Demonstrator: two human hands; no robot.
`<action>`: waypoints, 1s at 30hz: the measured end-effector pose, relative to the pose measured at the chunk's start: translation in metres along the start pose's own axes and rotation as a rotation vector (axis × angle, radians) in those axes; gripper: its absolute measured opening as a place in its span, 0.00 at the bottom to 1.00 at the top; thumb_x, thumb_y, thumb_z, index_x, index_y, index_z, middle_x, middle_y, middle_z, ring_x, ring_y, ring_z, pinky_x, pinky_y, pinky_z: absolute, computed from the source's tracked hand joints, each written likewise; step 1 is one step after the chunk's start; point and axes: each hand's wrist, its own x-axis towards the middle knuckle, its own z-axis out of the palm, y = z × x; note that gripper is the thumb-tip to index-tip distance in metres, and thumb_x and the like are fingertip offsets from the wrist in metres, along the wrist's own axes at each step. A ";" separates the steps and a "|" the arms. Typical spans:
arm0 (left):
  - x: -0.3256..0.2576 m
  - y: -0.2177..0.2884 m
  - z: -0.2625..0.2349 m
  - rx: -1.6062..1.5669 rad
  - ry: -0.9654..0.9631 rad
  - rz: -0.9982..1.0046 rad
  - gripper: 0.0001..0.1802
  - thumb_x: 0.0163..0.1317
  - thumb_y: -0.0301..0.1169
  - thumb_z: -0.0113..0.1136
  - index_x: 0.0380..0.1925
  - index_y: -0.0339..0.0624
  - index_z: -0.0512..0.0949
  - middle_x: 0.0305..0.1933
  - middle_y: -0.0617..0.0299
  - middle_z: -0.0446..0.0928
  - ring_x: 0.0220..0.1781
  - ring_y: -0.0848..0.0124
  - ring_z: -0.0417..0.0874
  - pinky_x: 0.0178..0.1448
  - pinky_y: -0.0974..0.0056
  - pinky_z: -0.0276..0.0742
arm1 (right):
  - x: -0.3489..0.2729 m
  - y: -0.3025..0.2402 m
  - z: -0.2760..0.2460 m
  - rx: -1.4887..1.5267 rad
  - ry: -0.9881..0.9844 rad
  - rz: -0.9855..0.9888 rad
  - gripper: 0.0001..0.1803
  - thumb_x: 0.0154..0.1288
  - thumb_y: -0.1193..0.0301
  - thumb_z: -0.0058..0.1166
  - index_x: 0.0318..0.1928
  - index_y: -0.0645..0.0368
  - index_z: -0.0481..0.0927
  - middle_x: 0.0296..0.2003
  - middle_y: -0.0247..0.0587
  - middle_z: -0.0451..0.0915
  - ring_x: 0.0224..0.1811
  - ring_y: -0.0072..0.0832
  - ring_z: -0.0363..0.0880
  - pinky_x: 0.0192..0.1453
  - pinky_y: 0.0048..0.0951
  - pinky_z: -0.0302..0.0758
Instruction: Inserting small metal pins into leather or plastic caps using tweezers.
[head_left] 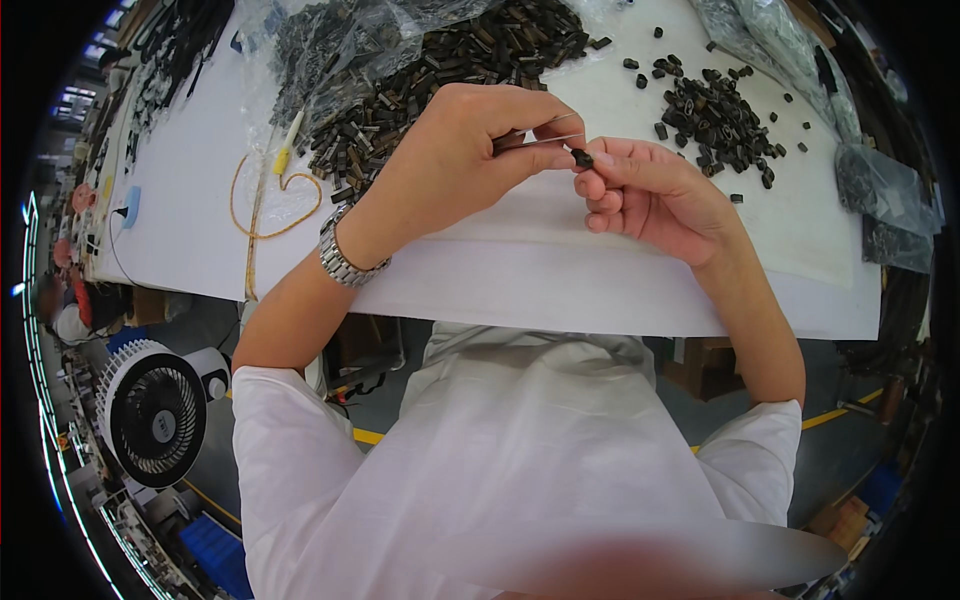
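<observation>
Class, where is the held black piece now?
In the head view's upper middle, the black piece is in the right hand, beside the left hand, left of the smaller pile.

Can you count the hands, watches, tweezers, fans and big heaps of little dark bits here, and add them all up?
Hands (left hand, right hand): 2
Wristwatch: 1
Tweezers: 1
Fan: 1
Heaps (left heap, right heap): 2
Total: 7

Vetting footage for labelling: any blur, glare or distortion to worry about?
Head view, bottom: pale shape badly out of focus. Head view, left rim: fisheye bends the bright light strips; corners go black. Head view, top: glints on the clear plastic bag. Head view, centre: right grip fairly sharp, but the pinched dark part is too small for detail.
</observation>
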 end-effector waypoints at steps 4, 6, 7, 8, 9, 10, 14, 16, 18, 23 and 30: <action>0.000 0.001 0.002 -0.005 -0.019 -0.007 0.08 0.67 0.24 0.70 0.45 0.36 0.87 0.38 0.62 0.88 0.37 0.78 0.87 0.39 0.71 0.79 | 0.002 0.002 -0.005 0.050 -0.090 -0.026 0.11 0.82 0.68 0.55 0.52 0.65 0.82 0.42 0.39 0.89 0.39 0.19 0.88 0.55 0.33 0.88; 0.000 0.000 0.004 -0.021 -0.010 0.012 0.07 0.68 0.24 0.69 0.44 0.36 0.87 0.36 0.62 0.87 0.35 0.78 0.87 0.38 0.71 0.79 | 0.003 0.002 -0.004 0.039 -0.114 -0.024 0.11 0.82 0.68 0.55 0.52 0.65 0.82 0.43 0.40 0.89 0.39 0.19 0.88 0.55 0.33 0.88; 0.000 0.001 0.004 -0.015 -0.003 0.019 0.06 0.69 0.25 0.68 0.44 0.36 0.87 0.34 0.62 0.87 0.34 0.78 0.86 0.38 0.71 0.79 | 0.004 0.003 -0.003 0.038 -0.114 -0.020 0.11 0.82 0.68 0.55 0.52 0.65 0.82 0.43 0.40 0.89 0.39 0.19 0.88 0.55 0.33 0.88; 0.000 0.001 0.005 -0.010 0.005 0.027 0.06 0.69 0.25 0.68 0.43 0.36 0.87 0.33 0.62 0.86 0.32 0.78 0.86 0.37 0.71 0.78 | 0.004 0.004 -0.003 0.037 -0.114 -0.016 0.12 0.82 0.68 0.55 0.53 0.65 0.81 0.43 0.40 0.89 0.39 0.19 0.88 0.55 0.33 0.88; 0.000 0.001 0.006 -0.010 0.004 0.026 0.06 0.69 0.25 0.68 0.43 0.36 0.87 0.33 0.62 0.86 0.32 0.78 0.86 0.37 0.71 0.78 | 0.004 0.004 -0.002 0.037 -0.114 -0.016 0.12 0.82 0.68 0.55 0.53 0.65 0.81 0.43 0.40 0.89 0.39 0.19 0.88 0.55 0.33 0.88; 0.000 0.000 0.007 -0.016 0.022 0.019 0.06 0.69 0.26 0.68 0.42 0.35 0.86 0.32 0.62 0.85 0.31 0.78 0.84 0.36 0.71 0.77 | 0.003 0.003 0.000 0.009 -0.085 -0.026 0.12 0.82 0.68 0.55 0.53 0.65 0.81 0.44 0.41 0.89 0.39 0.20 0.89 0.55 0.32 0.88; -0.002 0.002 0.008 0.046 0.069 -0.039 0.07 0.68 0.28 0.68 0.39 0.34 0.85 0.29 0.63 0.83 0.27 0.80 0.77 0.32 0.72 0.72 | -0.003 0.004 0.018 -0.311 0.164 -0.198 0.12 0.80 0.70 0.57 0.54 0.67 0.81 0.43 0.44 0.90 0.41 0.24 0.90 0.56 0.30 0.87; -0.003 0.000 0.009 0.048 0.087 -0.043 0.08 0.68 0.28 0.69 0.39 0.34 0.85 0.27 0.64 0.82 0.26 0.81 0.75 0.32 0.72 0.70 | -0.004 0.003 0.029 -0.458 0.223 -0.286 0.12 0.79 0.71 0.59 0.54 0.68 0.81 0.43 0.45 0.90 0.42 0.25 0.90 0.56 0.29 0.86; -0.003 0.003 0.009 0.051 0.107 -0.045 0.08 0.68 0.29 0.69 0.38 0.33 0.84 0.26 0.65 0.80 0.26 0.82 0.72 0.31 0.72 0.68 | -0.004 0.005 0.035 -0.607 0.281 -0.375 0.12 0.78 0.72 0.60 0.53 0.68 0.82 0.42 0.47 0.91 0.43 0.25 0.90 0.56 0.28 0.86; -0.004 0.003 0.009 -0.028 0.051 -0.130 0.08 0.69 0.31 0.69 0.38 0.36 0.86 0.24 0.70 0.79 0.26 0.83 0.70 0.31 0.72 0.65 | -0.004 0.005 0.038 -0.674 0.331 -0.433 0.12 0.75 0.73 0.64 0.51 0.69 0.83 0.42 0.48 0.91 0.41 0.25 0.90 0.52 0.26 0.86; -0.001 -0.003 -0.001 -0.070 0.066 -0.224 0.11 0.74 0.33 0.64 0.46 0.37 0.88 0.28 0.68 0.82 0.30 0.82 0.76 0.35 0.71 0.70 | -0.005 0.003 0.026 -0.492 0.301 -0.409 0.12 0.74 0.72 0.64 0.52 0.67 0.84 0.41 0.47 0.91 0.39 0.25 0.90 0.52 0.29 0.87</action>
